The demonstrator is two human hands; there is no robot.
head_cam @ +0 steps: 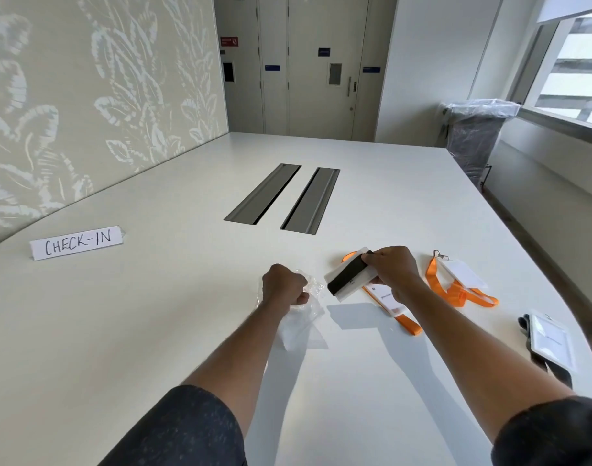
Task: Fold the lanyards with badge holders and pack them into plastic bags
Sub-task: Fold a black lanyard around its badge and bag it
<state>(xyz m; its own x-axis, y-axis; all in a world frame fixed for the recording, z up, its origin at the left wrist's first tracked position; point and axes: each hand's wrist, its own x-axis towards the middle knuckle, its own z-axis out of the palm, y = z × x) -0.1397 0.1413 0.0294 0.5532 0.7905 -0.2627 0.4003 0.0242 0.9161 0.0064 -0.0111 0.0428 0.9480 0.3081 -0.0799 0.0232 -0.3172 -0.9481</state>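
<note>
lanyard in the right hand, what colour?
Black lanyard, folded around a white badge holder in the right hand; head view.

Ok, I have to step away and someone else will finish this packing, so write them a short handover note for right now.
Left hand: closed on a clear plastic bag, holding it at the table.
Right hand: gripping a folded black lanyard with badge holder, held just right of the bag, not yet inside.
Waiting on the table: an orange lanyard with badge under the right hand, a second orange one further right, a dark one near the right edge.
Done: one set folded. No packed bag is visible.
Left: bag this one, then fold and bag the other three.
</note>
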